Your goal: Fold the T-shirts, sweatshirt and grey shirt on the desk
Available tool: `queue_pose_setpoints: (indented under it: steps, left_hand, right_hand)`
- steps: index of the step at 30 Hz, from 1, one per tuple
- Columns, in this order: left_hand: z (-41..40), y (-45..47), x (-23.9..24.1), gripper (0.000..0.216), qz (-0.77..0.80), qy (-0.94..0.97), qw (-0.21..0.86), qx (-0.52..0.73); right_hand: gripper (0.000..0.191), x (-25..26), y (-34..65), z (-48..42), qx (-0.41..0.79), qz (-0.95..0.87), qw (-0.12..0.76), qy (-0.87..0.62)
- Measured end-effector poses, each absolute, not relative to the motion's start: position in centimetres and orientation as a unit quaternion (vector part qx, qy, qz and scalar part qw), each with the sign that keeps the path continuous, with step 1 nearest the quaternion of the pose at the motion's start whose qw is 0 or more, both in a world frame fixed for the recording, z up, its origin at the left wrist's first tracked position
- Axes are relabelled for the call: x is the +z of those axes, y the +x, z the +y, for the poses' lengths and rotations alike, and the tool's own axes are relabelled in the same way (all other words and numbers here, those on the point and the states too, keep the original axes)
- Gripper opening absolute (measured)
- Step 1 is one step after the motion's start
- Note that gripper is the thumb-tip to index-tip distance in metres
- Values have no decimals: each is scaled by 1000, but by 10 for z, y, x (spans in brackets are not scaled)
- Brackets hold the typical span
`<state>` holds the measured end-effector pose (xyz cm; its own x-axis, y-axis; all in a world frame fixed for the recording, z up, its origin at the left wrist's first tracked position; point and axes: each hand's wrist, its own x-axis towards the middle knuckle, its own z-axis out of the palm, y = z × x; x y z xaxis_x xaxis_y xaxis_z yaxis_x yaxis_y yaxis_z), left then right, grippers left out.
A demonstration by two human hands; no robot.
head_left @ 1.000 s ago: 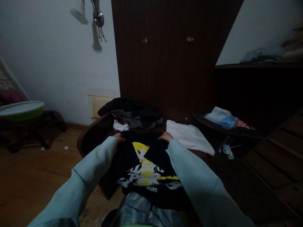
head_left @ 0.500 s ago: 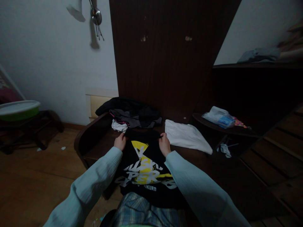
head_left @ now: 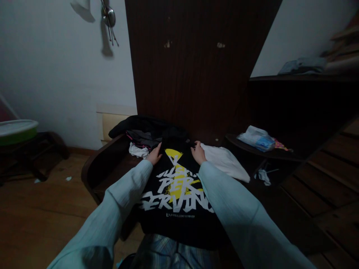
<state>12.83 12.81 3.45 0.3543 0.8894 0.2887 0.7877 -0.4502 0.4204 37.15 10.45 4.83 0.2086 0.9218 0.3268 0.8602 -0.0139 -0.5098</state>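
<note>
A black printed cotton T-shirt (head_left: 179, 194) was being smoothed flat, with the left hand (head_left: 154, 155) and right hand (head_left: 198, 152) pressed at its far edge, fingers close together.

The T-shirt (head_left: 179, 194) is recorded as black, printed with white brush-style lettering over a yellow triangle and yellow splashes. The left sleeve (head_left: 123, 194) and right sleeve (head_left: 232, 209) are noted as pale blue-grey. The trousers (head_left: 165, 256) are checked in blue, grey and white. The folded garment (head_left: 227, 162) is plain white. The clothes pile (head_left: 151, 132) is black and grey, with a pink trim line. The basin (head_left: 14, 132) is green with a whitish top. The wooden panel (head_left: 190, 74) is dark brown, finely grooved vertically.
</note>
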Motion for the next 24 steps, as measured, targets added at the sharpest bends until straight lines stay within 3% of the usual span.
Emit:
queue_pose_setpoints:
  steps: [2,4,9,15,17,24]
  left_hand:
    - [128,136,20,73,534,816,95,201]
    - [120,140,8,73,545,817,75,173]
    - [94,133,-8,50,530,838,56,121]
    - [72,116,-11,50,507,853,43,112]
    - [65,114,-10,50,493,862,47,111]
    - [43,88,10,35,589,785,14,192]
  right_hand:
    - [60,39,374,108,79,-631,285,-717]
    - [66,27,373,104,69,-666,249,-700]
    - [50,7,361,77,13,-785,112,-609]
    - [47,16,347,58,53,-792,17,-608]
    - [42,23,336,55,52,-790,13,-610]
    - [42,8,283,56,57,-882,145,-445]
